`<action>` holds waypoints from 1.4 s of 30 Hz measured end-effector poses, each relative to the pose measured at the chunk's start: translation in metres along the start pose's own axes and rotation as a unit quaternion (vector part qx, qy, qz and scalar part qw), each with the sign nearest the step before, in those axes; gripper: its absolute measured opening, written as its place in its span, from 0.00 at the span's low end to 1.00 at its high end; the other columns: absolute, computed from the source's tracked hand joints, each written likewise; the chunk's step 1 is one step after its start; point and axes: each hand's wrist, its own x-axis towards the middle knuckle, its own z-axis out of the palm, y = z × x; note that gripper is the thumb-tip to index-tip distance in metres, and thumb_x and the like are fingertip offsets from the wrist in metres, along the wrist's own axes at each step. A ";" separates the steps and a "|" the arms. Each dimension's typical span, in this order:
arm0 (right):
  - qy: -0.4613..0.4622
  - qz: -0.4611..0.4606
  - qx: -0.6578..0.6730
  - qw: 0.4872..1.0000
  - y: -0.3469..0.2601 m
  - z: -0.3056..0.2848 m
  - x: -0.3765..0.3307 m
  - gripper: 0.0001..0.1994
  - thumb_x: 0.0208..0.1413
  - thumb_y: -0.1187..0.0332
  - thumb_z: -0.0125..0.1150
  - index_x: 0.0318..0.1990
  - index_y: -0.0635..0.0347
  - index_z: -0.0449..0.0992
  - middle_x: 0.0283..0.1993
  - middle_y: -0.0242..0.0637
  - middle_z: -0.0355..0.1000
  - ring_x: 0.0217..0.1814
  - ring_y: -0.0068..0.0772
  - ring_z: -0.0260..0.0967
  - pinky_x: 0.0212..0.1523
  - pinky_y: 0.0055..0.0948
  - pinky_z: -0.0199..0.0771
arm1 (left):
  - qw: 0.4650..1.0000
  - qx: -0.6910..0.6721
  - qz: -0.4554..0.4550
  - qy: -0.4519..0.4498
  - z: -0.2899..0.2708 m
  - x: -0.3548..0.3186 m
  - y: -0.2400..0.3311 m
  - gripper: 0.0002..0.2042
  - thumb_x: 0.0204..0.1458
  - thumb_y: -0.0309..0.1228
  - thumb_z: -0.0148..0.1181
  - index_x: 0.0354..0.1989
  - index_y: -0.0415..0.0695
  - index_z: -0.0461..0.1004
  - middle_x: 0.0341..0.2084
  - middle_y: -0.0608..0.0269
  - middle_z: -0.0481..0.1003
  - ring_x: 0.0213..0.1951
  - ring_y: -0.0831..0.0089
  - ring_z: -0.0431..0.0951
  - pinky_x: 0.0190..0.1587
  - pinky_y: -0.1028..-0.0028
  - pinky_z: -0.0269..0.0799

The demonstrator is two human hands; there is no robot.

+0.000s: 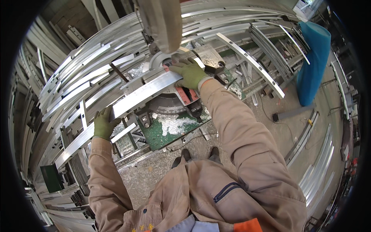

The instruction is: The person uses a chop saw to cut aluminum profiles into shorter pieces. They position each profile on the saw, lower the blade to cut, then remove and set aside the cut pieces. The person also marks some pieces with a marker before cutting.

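Under the right hand (190,72), gloved green, fingers spread flat and pressing down: a long aluminium profile (143,92), silver, pale and straight-edged, lying across the bed of a mitre saw (170,77). Gripped further along by the left hand (103,123), also in a green glove, fingers curled shut around the profile's lower edge where it overhangs the saw bed.

Just past the right hand's fingertips: the saw's round blade guard and a grey motor housing (160,23) looming above it, hiding part of the blade. Just beneath the right wrist: a red-orange scale plate (184,94) on the saw's turntable, small dark markings on it, too small to read. Below that, a green worktop (166,133) dusted with bright metal chips (174,123).

Beyond the left hand, on its outer side and above: dense stacks of aluminium lengths (73,73), leaning and crossing, crowding close to the profile's free end. Below the left forearm: a dark green box (51,178) standing among more stacked lengths.

Well off to the outer side of the right arm: a tall blue covered shape (315,62), a small dark block (275,117) on the concrete floor (278,135), and more silver rails (320,166) laid along the floor.
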 end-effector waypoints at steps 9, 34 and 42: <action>0.258 -0.091 0.114 0.955 -0.089 0.048 -0.192 0.12 0.68 0.62 0.79 0.54 0.51 0.89 0.57 0.33 0.88 0.65 0.44 0.85 0.74 0.52 0.82 | 0.994 -0.103 0.004 0.028 0.010 0.024 -0.005 0.42 0.53 0.35 0.90 0.79 0.41 0.80 0.70 0.38 0.84 0.70 0.38 0.84 0.74 0.49 0.81; 0.289 0.350 0.115 0.884 0.031 0.025 -0.275 0.17 0.73 0.53 0.75 0.56 0.54 0.94 0.52 0.52 0.91 0.54 0.61 0.89 0.61 0.55 0.87 | 0.992 -0.126 0.000 0.030 0.025 0.054 -0.023 0.48 0.57 0.32 0.86 0.89 0.47 0.71 0.78 0.40 0.80 0.78 0.41 0.79 0.80 0.50 0.74; 0.236 0.473 0.043 0.848 0.195 -0.008 -0.329 0.26 0.75 0.43 0.70 0.65 0.52 0.92 0.66 0.51 0.89 0.69 0.60 0.85 0.73 0.55 0.83 | 0.974 0.013 -0.025 0.226 0.006 -0.009 0.057 0.45 0.64 0.39 0.84 0.88 0.43 0.69 0.84 0.44 0.74 0.85 0.43 0.71 0.89 0.48 0.62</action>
